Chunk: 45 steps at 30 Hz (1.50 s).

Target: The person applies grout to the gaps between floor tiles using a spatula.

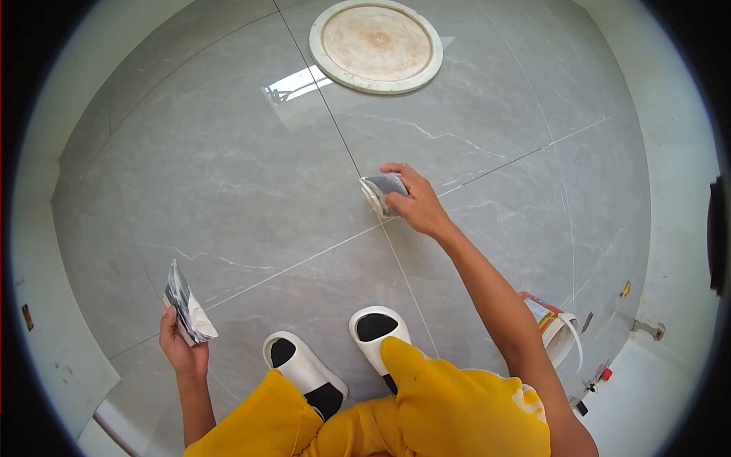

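Observation:
My right hand (415,202) grips a flat scraper (386,185) with pale paste along its edge, held at the tile floor where the dark and white joint lines cross. On the left, my left hand (181,346) is closed around a flat grey and white piece (187,308) smeared with white paste, raised above the floor. The joint to the lower left and below the crossing looks white, while the one running up from it looks dark.
A round pale board (377,47) lies on the grey floor (228,175) at the top. At the lower right are a bucket (560,339) with a white handle and small tools near the wall. My feet in white slippers (304,369) are below.

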Tool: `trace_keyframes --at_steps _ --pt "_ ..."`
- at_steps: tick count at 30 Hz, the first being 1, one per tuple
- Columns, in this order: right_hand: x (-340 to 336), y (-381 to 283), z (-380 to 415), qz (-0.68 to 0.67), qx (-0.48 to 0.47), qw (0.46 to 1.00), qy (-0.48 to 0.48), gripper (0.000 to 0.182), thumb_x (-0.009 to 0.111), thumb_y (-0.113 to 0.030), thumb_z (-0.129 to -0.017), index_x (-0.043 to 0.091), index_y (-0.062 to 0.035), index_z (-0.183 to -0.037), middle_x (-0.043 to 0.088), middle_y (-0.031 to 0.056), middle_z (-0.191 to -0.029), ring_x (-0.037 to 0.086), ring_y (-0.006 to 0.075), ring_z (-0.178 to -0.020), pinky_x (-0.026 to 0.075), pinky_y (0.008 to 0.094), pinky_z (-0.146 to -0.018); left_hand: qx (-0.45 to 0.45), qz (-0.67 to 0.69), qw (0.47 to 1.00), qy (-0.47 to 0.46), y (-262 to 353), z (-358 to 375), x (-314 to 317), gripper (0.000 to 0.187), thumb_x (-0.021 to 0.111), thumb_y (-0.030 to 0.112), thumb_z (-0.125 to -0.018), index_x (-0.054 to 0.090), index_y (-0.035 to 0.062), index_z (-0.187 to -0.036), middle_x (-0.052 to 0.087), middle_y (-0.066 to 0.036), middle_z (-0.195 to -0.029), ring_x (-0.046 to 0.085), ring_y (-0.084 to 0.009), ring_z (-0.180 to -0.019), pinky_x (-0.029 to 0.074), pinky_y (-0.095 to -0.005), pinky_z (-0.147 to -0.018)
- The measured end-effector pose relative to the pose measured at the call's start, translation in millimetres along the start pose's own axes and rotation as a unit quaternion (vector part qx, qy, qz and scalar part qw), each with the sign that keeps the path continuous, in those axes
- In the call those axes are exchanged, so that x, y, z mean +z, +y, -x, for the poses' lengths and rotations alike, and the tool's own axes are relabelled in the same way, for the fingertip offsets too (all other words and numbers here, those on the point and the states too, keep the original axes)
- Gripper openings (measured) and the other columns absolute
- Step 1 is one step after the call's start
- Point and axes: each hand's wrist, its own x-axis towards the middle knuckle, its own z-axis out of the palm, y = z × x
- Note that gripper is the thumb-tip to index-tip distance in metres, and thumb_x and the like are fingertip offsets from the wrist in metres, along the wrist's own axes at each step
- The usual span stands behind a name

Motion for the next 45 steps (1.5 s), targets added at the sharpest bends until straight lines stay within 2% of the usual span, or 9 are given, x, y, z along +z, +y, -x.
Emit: trace_keyframes --at_steps 3,6,9,16,25,34,37,39,45 --pt "-27 -32 -60 0.081 -0.093 0.992 0.014 0.065 0.058 -0.023 -0.070 0.050 0.0017 -0.130 0.063 0.0178 -0.102 0.059 0.0257 -0.086 0.050 0.0368 -0.075 -0.032 0.023 0.997 -0.064 -6 -15 -37 0.034 0.045 0.020 -0.094 0.050 0.0079 -0.125 0.060 0.000 -0.108 0.057 -0.0110 -0.096 0.046 -0.0278 -0.082" --pt "-38 -44 -129 -0.082 -0.036 0.994 -0.059 0.067 0.058 -0.023 -0.072 0.048 -0.0007 -0.135 0.062 0.0128 -0.101 0.058 0.0207 -0.089 0.050 0.0354 -0.076 -0.037 0.035 0.997 -0.050 -8 -17 -45 0.033 0.047 0.021 -0.093 0.052 0.0087 -0.123 0.060 0.001 -0.108 0.058 -0.0113 -0.096 0.047 -0.0281 -0.082" --pt "-34 -43 -170 -0.333 0.016 0.942 -0.023 0.048 0.058 -0.017 -0.078 0.056 0.0008 -0.123 0.061 0.0124 -0.102 0.058 0.0201 -0.091 0.051 0.0351 -0.079 -0.029 0.032 0.998 -0.037 -11 -19 -53 0.032 0.048 0.022 -0.092 0.053 0.0088 -0.121 0.061 0.001 -0.107 0.059 -0.0117 -0.095 0.048 -0.0283 -0.081" --pt "-28 16 -217 -0.447 0.026 0.886 0.118 0.020 0.062 -0.021 -0.078 0.064 -0.0028 -0.086 0.062 0.0063 -0.089 0.056 0.0162 -0.086 0.045 0.0326 -0.076 -0.012 0.042 0.997 0.065 -14 -22 -76 0.028 0.052 0.023 -0.091 0.057 0.0086 -0.114 0.063 0.000 -0.103 0.062 -0.0112 -0.090 0.050 -0.0254 -0.073" --pt "-130 56 -184 -0.439 0.008 0.894 0.087 0.039 0.058 -0.010 -0.083 0.053 0.0073 -0.117 0.061 0.0127 -0.114 0.059 0.0219 -0.103 0.049 0.0366 -0.091 -0.007 0.030 0.995 0.097 -10 -24 -82 0.021 0.052 0.023 -0.092 0.059 0.0086 -0.107 0.064 0.001 -0.094 0.062 -0.0092 -0.080 0.050 -0.0238 -0.065" --pt "-221 68 -93 -0.226 0.035 0.961 0.157 0.030 0.058 -0.018 -0.085 0.061 0.0037 -0.106 0.064 0.0115 -0.098 0.062 0.0185 -0.088 0.053 0.0326 -0.073 0.007 0.031 0.999 0.033 -4 -22 -99 0.024 0.051 0.022 -0.094 0.058 0.0080 -0.112 0.065 0.000 -0.097 0.063 -0.0088 -0.082 0.050 -0.0235 -0.064" --pt "-200 73 -10 -0.009 0.051 0.991 0.125 0.027 0.061 -0.021 -0.081 0.066 0.0028 -0.093 0.065 0.0079 -0.084 0.060 0.0153 -0.073 0.050 0.0312 -0.068 0.012 0.020 0.996 0.087 -4 -16 -93 0.023 0.051 0.023 -0.094 0.057 0.0077 -0.111 0.064 0.000 -0.093 0.062 -0.0088 -0.076 0.049 -0.0225 -0.060" --pt "-184 78 37 0.214 0.067 0.969 0.101 0.026 0.063 -0.017 -0.074 0.067 0.0019 -0.091 0.065 0.0152 -0.083 0.061 0.0207 -0.071 0.048 0.0338 -0.069 0.015 0.015 0.997 0.078 -5 -15 -95 0.022 0.051 0.023 -0.094 0.057 0.0075 -0.109 0.064 -0.001 -0.090 0.061 -0.0087 -0.074 0.049 -0.0220 -0.058" --pt "-133 107 64 0.445 -0.130 0.873 0.151 0.028 0.060 -0.007 -0.073 0.067 -0.0005 -0.099 0.059 0.0097 -0.101 0.055 0.0269 -0.094 0.053 0.0378 -0.073 -0.001 0.019 0.999 0.042 -8 -23 -67 0.020 0.050 0.022 -0.095 0.057 0.0070 -0.106 0.062 -0.001 -0.085 0.058 -0.0080 -0.069 0.047 -0.0213 -0.054"
